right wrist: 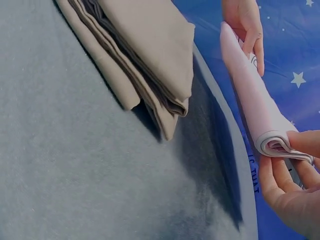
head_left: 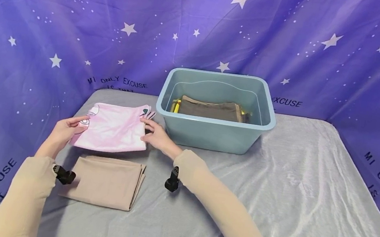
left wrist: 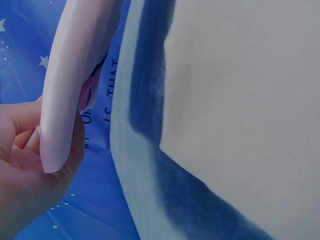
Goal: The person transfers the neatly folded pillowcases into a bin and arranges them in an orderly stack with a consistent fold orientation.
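A folded pink cloth (head_left: 115,128) with printed figures at its edges is held between both hands, raised off the bed-like surface. My left hand (head_left: 64,131) pinches its left edge, thumb on top; in the left wrist view the fingers pass beneath the cloth (left wrist: 65,100). The right hand (head_left: 158,135) grips the opposite edge, and the right wrist view shows the rolled layers of the fold (right wrist: 275,145) between thumb and fingers. Nearer the person lies a folded beige cloth (head_left: 104,183), flat, its stacked layers showing along the right side.
A blue-grey plastic tub (head_left: 209,135) stands at the back, right of the pink cloth. Inside lie a folded dark brown cloth (head_left: 209,110) and something yellow (head_left: 177,106). Grey plush fabric (head_left: 295,198) covers the surface. A purple star-print curtain (head_left: 203,23) hangs behind and at the sides.
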`<state>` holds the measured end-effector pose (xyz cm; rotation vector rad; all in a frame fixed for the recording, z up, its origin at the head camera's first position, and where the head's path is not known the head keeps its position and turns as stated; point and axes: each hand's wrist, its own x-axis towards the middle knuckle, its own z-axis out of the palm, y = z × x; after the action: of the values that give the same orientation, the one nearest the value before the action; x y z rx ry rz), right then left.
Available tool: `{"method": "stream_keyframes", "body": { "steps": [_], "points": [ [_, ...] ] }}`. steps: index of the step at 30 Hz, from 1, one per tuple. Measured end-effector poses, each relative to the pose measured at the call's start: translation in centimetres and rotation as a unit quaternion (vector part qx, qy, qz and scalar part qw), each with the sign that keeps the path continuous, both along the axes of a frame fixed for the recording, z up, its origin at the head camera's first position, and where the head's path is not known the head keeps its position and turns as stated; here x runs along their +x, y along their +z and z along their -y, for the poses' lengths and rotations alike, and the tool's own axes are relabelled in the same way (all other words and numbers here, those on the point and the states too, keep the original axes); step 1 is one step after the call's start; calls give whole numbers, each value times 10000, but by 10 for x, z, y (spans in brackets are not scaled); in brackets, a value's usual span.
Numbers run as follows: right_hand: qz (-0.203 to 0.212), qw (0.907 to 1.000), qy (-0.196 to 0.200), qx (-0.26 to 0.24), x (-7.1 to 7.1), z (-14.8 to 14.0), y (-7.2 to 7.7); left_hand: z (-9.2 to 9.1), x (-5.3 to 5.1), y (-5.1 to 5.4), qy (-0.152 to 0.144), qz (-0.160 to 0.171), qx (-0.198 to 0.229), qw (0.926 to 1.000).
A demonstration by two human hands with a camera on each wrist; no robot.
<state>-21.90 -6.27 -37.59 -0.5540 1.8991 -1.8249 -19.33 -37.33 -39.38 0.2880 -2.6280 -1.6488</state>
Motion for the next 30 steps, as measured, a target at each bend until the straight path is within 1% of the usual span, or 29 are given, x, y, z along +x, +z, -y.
{"method": "stream_keyframes", "body": {
  "steps": [1,4,5,7,8,9,10,11,12,14,15,17,19,21,23,26,30],
  "points": [
    [-4,10000,9,5,0,0,1,3,-1,-3,21,-98,266,9996],
    [-15,10000,23,19,1,-1,4,3,2,-2,24,-231,241,9994],
    [-16,10000,21,30,1,-2,5,4,1,-3,104,-255,454,9986],
    [-29,10000,47,46,2,-3,8,4,2,-2,152,-199,359,9990],
    [-28,10000,55,42,2,-3,9,0,4,2,181,-134,61,9997],
    [-31,10000,65,35,2,-4,10,0,4,2,223,-106,56,9997],
    [-34,10000,76,31,3,-5,11,2,4,1,298,-106,193,9993],
    [-57,9999,85,45,3,-5,12,3,3,0,311,-101,235,9992],
    [-77,9999,100,41,3,-6,13,4,4,1,247,-90,32,9996],
    [-131,9998,127,49,3,-6,14,13,-1,-8,338,-164,422,9984],
    [-164,9997,154,55,3,-7,15,19,-3,-13,313,-217,461,9982],
    [-247,9995,175,75,3,-8,17,31,-9,-26,274,-345,498,9978],
    [-321,9993,204,55,4,-9,18,45,-18,-43,353,-516,767,9951],
    [-379,9990,243,20,5,-10,21,56,-24,-56,316,-708,619,9951],
    [-429,9987,267,7,6,-11,24,65,-29,-68,385,-884,906,9912],
    [-495,9983,313,26,9,-12,29,75,-32,-76,341,-1052,923,9896],
    [-620,9973,397,23,11,-12,35,85,-31,-78,392,-1010,1011,9890]
  ]
}}
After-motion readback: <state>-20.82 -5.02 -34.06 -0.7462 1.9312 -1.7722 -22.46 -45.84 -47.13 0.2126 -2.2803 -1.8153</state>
